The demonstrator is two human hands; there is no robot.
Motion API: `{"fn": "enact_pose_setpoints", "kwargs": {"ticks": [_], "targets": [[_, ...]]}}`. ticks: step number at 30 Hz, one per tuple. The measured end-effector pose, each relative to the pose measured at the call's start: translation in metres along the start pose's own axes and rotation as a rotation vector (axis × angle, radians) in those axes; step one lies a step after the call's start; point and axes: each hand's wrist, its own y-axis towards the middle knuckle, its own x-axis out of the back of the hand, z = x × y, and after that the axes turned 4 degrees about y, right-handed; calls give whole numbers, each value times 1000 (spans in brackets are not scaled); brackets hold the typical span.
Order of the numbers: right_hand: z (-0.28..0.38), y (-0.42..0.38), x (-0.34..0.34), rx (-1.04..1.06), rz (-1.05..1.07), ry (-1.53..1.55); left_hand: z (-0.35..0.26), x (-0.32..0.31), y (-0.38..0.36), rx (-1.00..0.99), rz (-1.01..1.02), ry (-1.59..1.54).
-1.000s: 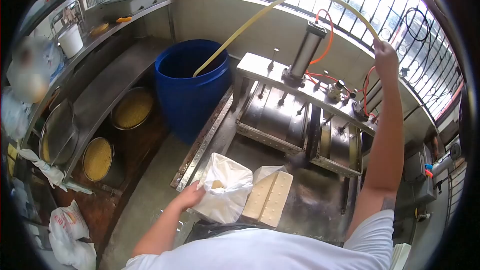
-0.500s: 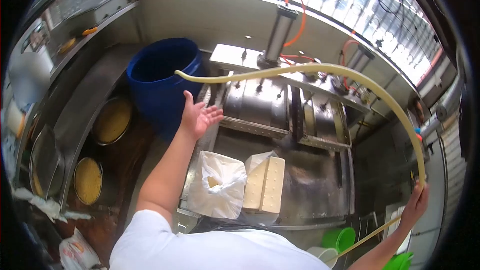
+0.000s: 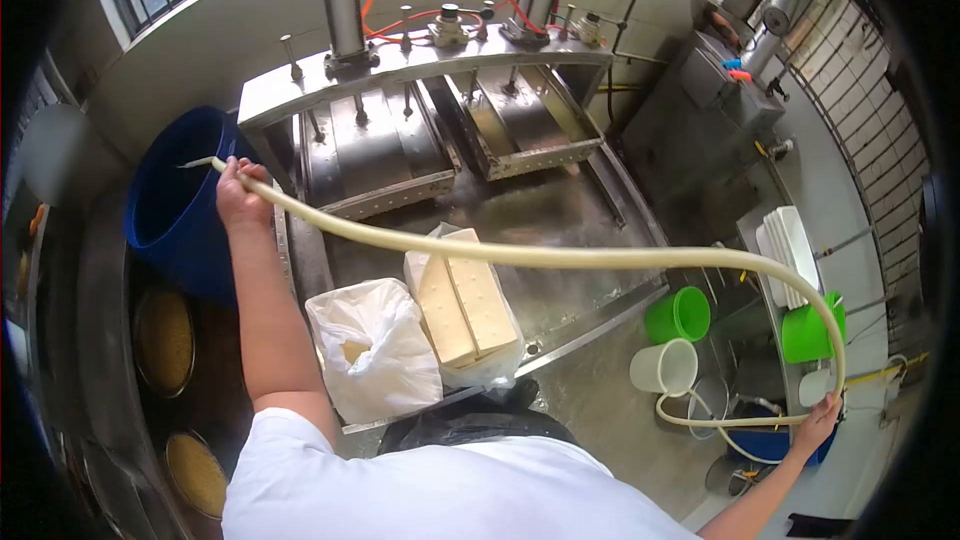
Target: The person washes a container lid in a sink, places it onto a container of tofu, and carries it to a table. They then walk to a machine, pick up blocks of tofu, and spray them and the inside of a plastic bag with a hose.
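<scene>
My left hand (image 3: 243,192) is wrapped round a pale yellow hose (image 3: 560,257) near its open end, at the rim of a blue barrel (image 3: 190,265). A thin stream, perhaps water, comes from the hose end over the barrel's mouth. The hose arcs across the view to the right, where my right hand (image 3: 818,423) grips it low down. Below the hose, blocks of tofu (image 3: 470,315) in clear plastic stand beside a white plastic bag (image 3: 375,355) with something pale inside.
Behind is a metal press (image 3: 420,70) with two upright cylinders. Round pans (image 3: 165,342) of yellow stuff sit at left. Green buckets (image 3: 680,315), a white bucket (image 3: 664,367) and a blue tub (image 3: 765,442) stand at right.
My left hand was open and has closed round the hose near its end. The hose end is now over the barrel. The view has swung to the right.
</scene>
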Motion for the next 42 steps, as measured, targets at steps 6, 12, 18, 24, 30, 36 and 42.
{"fn": "enact_pose_setpoints", "kwargs": {"ticks": [6,12,18,24,30,36,42], "targets": [[-195,-70,43,-353,65,-342,17,-32,-99,65,59,183],[-350,-138,7,-999,210,-398,139,-74,-290,75,-49,383],[-396,-71,-109,-390,425,-180,263,-96,-456,442,-105,353],[-117,-29,-298,-281,859,481,354,-97,-586,986,221,607],[154,-60,-381,-568,1350,1195,383,-102,-632,1320,613,668],[262,-41,-368,-563,1396,1472,378,-85,-621,1375,854,670],[251,-98,-341,-185,1616,1063,327,-34,-545,367,1073,1586]]}}
